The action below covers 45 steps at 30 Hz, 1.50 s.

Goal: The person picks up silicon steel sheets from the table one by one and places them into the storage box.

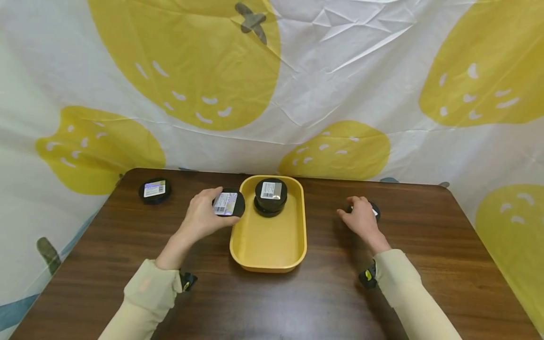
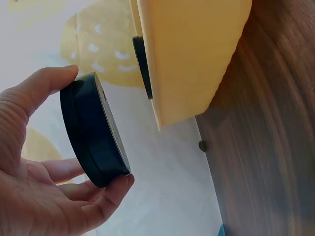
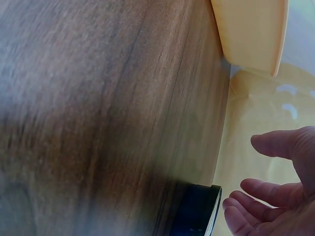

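Your pale sleeves (image 1: 144,295) come in from the lower left and lower right of the head view, with a black wrist unit (image 1: 187,280) at the left cuff and another black wrist unit (image 1: 368,276) at the right. Brown wood tabletop (image 1: 297,307) fills the lower part of the frame. Your yellow tray (image 1: 267,250) sits at its centre, long side running away from you. Left of it, your left hand (image 1: 200,213) pinches a round black container (image 1: 230,203) between thumb and fingers, label facing up; the left wrist view shows it apart from the tray. At centre right, your right hand (image 1: 361,218) has its thumb spread from loosely bent fingers, just beside a second container (image 1: 377,210); your hand partly hides that one, so it's hard to say whether a fingertip touches it. Toward the tray's far end, a labelled container (image 1: 271,194) rests on a lower container (image 1: 267,213). Farther left, another labelled container (image 1: 155,191) lies on the tabletop. Behind everything hangs white cloth (image 1: 306,99) printed with large yellow fruit.
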Each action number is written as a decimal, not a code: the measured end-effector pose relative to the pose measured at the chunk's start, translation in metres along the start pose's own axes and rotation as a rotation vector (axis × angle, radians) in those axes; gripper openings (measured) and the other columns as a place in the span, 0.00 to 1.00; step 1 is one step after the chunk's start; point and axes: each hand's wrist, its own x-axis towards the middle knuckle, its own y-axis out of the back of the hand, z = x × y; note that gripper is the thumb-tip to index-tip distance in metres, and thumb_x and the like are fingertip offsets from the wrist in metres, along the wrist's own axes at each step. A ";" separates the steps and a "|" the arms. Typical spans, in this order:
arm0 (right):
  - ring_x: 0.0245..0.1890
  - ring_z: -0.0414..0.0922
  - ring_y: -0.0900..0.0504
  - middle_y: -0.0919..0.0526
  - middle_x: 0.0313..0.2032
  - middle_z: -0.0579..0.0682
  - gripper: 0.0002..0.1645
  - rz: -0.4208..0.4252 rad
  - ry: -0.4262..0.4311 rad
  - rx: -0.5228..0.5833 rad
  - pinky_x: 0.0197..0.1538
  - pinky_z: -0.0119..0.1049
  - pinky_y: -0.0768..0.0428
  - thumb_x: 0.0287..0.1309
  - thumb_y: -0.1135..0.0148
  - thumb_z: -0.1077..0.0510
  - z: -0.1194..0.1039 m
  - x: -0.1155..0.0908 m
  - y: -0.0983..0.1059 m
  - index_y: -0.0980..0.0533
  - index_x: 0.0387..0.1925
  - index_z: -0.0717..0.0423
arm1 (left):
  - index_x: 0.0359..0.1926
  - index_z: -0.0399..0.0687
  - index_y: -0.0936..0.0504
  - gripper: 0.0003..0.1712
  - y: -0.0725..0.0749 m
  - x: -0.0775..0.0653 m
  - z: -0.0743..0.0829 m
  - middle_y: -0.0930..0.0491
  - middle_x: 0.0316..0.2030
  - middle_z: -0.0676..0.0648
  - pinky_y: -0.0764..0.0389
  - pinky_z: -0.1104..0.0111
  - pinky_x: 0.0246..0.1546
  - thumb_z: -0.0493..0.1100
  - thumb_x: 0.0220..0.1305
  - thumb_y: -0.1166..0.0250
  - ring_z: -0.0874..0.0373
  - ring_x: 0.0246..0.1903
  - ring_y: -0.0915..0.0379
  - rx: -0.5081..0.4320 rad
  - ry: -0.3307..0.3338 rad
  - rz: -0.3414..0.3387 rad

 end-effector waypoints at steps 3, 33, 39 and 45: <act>0.50 0.64 0.29 0.29 0.49 0.72 0.29 -0.005 0.002 0.002 0.52 0.55 0.30 0.56 0.40 0.57 0.001 -0.001 0.001 0.31 0.53 0.76 | 0.56 0.23 0.30 0.45 -0.003 0.002 0.003 0.28 0.52 0.27 0.36 0.46 0.55 0.44 0.39 0.23 0.33 0.52 0.33 -0.011 -0.008 -0.008; 0.46 0.64 0.29 0.30 0.48 0.71 0.28 0.017 -0.037 -0.014 0.45 0.56 0.28 0.57 0.40 0.57 0.011 -0.009 0.006 0.30 0.54 0.74 | 0.57 0.26 0.29 0.46 -0.029 0.007 0.029 0.28 0.53 0.31 0.33 0.51 0.55 0.46 0.37 0.23 0.37 0.52 0.33 -0.035 -0.067 -0.099; 0.43 0.63 0.28 0.29 0.47 0.71 0.28 0.036 -0.027 -0.028 0.43 0.55 0.28 0.55 0.39 0.57 0.012 -0.009 0.007 0.29 0.52 0.75 | 0.56 0.26 0.29 0.46 -0.030 0.008 0.031 0.27 0.53 0.31 0.32 0.51 0.54 0.46 0.36 0.23 0.37 0.52 0.33 -0.031 -0.074 -0.104; 0.43 0.62 0.28 0.29 0.48 0.72 0.29 0.038 -0.028 -0.032 0.44 0.55 0.28 0.56 0.39 0.57 0.010 -0.007 0.008 0.30 0.53 0.76 | 0.57 0.27 0.29 0.46 -0.032 0.007 0.032 0.27 0.53 0.32 0.31 0.52 0.53 0.46 0.37 0.23 0.39 0.51 0.33 -0.018 -0.069 -0.123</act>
